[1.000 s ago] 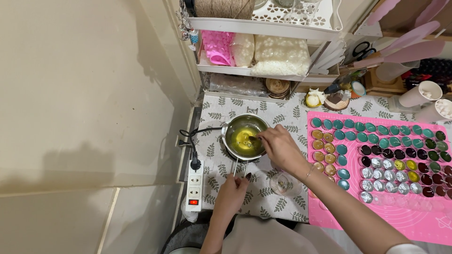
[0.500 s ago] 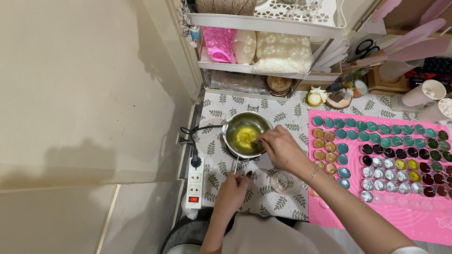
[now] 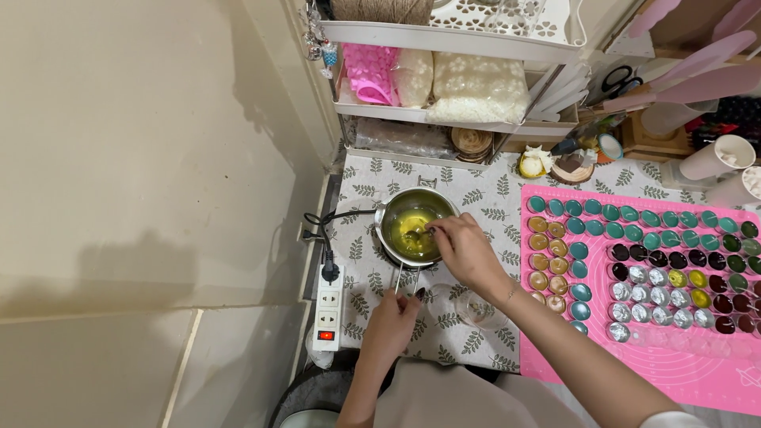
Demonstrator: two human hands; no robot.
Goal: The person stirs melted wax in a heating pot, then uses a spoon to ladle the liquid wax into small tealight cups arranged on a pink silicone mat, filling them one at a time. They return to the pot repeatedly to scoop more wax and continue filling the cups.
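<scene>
Little has shifted | right hand [image 3: 468, 252] stirs yellow liquid in pot [image 3: 412, 230], pinching a stirrer | left hand [image 3: 390, 321] clamps pot handle [image 3: 404, 277] | tins [image 3: 634, 261] mostly filled (some silver ones look unfilled)

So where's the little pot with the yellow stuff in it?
In the head view, the metal pot sits on the leaf-print cloth, left of the pink mat. The right hand reaches over its rim, and the left hand holds its handle.

bare leaf-print cloth [image 3: 468, 337] lies open near the metal pot [image 3: 412, 230], around a clear glass [image 3: 479, 309]. to the right, the pink mat [image 3: 682, 372] crowded with small round tins [image 3: 658, 254] blocks passage. left, the power strip [image 3: 327, 307] and black cord [image 3: 325, 238] hem the pot. far, the shelf rack [image 3: 452, 119] overhangs.
</scene>
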